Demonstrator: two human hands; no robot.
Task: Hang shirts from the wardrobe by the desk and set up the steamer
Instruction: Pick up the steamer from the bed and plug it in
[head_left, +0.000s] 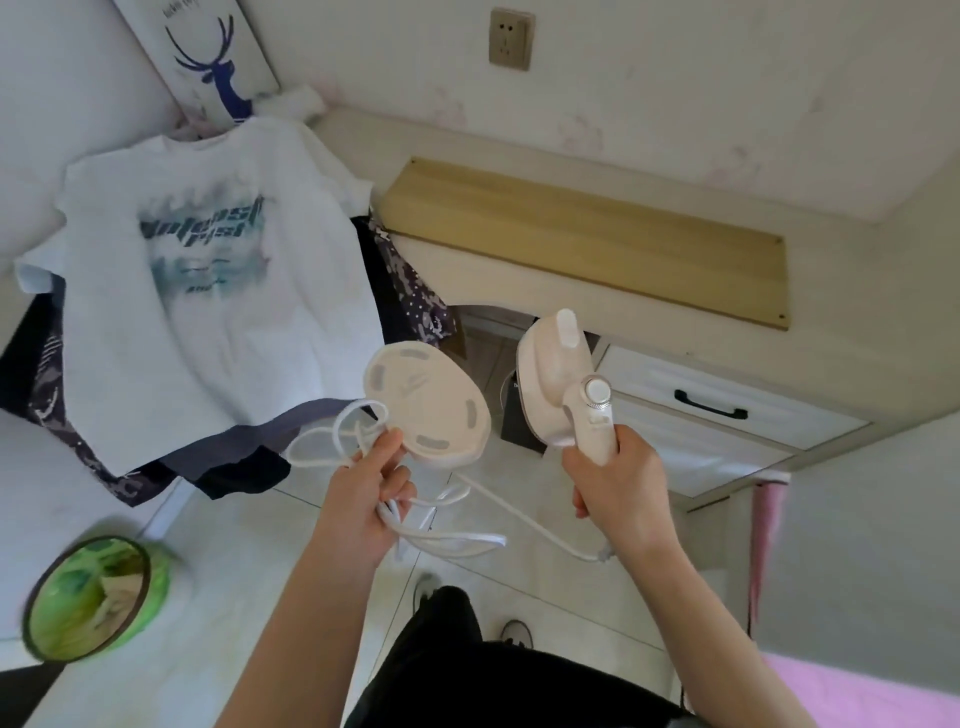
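My right hand (613, 483) grips the handle of a cream handheld steamer (563, 374), its head pointing up toward the desk (587, 244). My left hand (371, 483) holds the steamer's flat base plate (428, 402) together with loops of its white cord (441, 540), which trails down to the handle's end. A white T-shirt (208, 291) with a teal print hangs at the left, in front of darker patterned shirts (410, 291).
A wall socket (510, 39) sits above the desk. White drawers with a black handle (710, 404) are under the desk at the right. A bin with a green liner (93, 597) stands on the tiled floor at lower left. A pink bed cover (862, 696) is at lower right.
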